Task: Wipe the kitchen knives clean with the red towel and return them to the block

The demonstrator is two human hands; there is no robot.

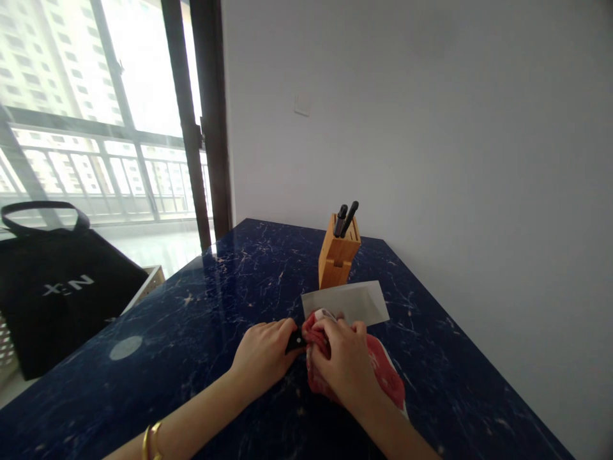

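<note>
Left hand closed firmly on the cleaver by its black handle — right hand clamped over raw meat — all on the marble surface, just in front of the wooden knife block.

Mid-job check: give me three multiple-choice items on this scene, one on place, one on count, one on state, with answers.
1. Where is the wooden knife block? A) on the counter, beyond the raw meat B) on the floor C) on a windowsill
2. How many black handles stand in it? A) one B) two C) four
3. What is the left hand doing? A) lying open B) gripping a black knife handle C) lifting a bag

1 A: it stands past the meat. 2 B: two show above the block. 3 B: the hand wraps the handle.
</note>
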